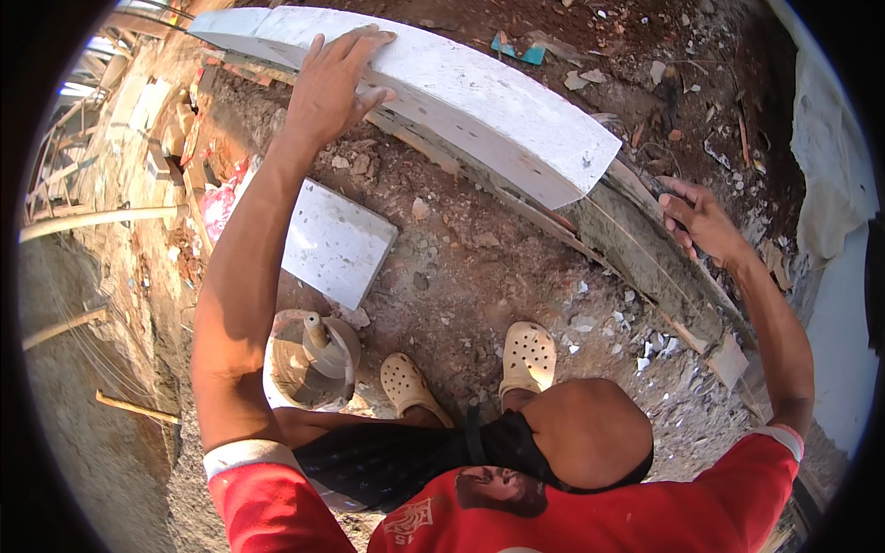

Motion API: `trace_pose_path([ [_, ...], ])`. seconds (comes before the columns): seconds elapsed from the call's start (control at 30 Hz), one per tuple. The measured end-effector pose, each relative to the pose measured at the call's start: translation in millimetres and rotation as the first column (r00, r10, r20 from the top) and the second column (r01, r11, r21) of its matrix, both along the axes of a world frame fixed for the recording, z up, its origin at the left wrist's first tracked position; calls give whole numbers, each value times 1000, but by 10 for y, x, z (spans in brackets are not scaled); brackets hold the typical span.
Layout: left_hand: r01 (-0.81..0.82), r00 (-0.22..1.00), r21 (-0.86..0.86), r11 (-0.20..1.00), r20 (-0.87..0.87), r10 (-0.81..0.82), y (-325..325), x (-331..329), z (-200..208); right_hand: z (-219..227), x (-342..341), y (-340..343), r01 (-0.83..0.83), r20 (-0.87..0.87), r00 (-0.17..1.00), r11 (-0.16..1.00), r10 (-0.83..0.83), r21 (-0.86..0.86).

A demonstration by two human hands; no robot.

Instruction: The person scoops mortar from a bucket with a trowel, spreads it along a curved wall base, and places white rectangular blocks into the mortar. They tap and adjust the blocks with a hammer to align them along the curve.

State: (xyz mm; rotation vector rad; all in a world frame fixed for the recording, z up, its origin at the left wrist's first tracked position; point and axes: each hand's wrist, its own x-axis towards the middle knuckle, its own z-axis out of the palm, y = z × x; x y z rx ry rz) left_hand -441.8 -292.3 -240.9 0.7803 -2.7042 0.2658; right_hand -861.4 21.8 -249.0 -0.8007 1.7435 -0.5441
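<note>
A course of white lightweight concrete blocks (498, 88) runs across the far side, bent by the lens. My left hand (336, 83) lies over its near top edge, fingers stretched out on the white surface. Right of the block's end, a bed of grey mortar (636, 230) tops the low wall, and a thin string (636, 244) stretches along it. My right hand (701, 221) is beside this mortar, its fingers curled round something small and dark that they mostly hide.
A loose white block (336, 241) lies on the dirt, near a bucket (304, 378) with a tool in it. My feet, in beige clogs (529, 355), stand on rubble-strewn ground. Wooden poles (101, 221) stick out at left; a pale sheet (830, 157) hangs at right.
</note>
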Motion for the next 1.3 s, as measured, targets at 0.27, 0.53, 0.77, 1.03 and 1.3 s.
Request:
trace_pose_path([
  [0.27,51,999,-28,998,2,-51,-129,47,21,21,32,95,-49,-15,999,998,50,40],
  [0.53,44,998,-16,999,43,-44,-139,75,63,-36,11,106,-6,-7,1000,999,6,43],
  [0.77,17,999,4,1000,51,-17,-146,70,36,-6,-21,168,-57,-27,998,998,58,11],
  [1.03,-100,995,12,995,-19,100,-19,38,-59,118,-20,258,28,-89,995,997,-35,-73],
  [1.3,-132,990,38,990,-42,134,58,-4,-80,594,14,575,86,-158,976,936,-148,-342],
])
